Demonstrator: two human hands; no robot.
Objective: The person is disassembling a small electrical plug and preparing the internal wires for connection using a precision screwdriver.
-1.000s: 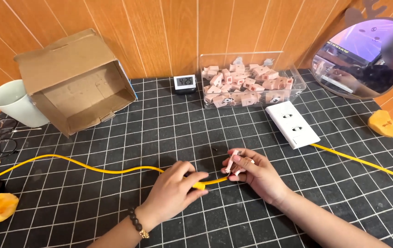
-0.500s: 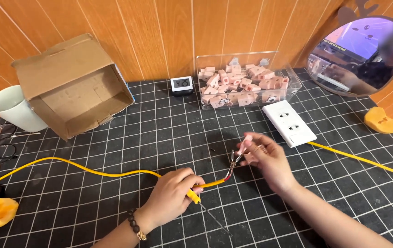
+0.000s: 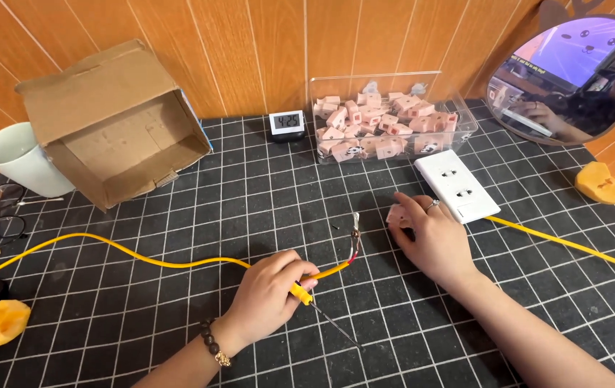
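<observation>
On the black gridded mat [image 3: 178, 338], the left hand [image 3: 268, 294] pinches a yellow cable [image 3: 142, 253] (stripped wires upturned). Right hand [image 3: 429, 233], fingers loosely apart, touches a small pink connector [image 3: 396, 214] beside the white socket [image 3: 457, 185].

A yellow cable [image 3: 171, 259] was laid across the lower left of the frame, gripped near its stripped end, where bare wires [image 3: 355, 237] stood upward at centre. A small pink connector block [image 3: 398, 215] was touched just right of centre.

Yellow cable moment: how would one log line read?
left hand: holds yellow cable | right hand: on small pink block | stripped wire ends: free
</observation>
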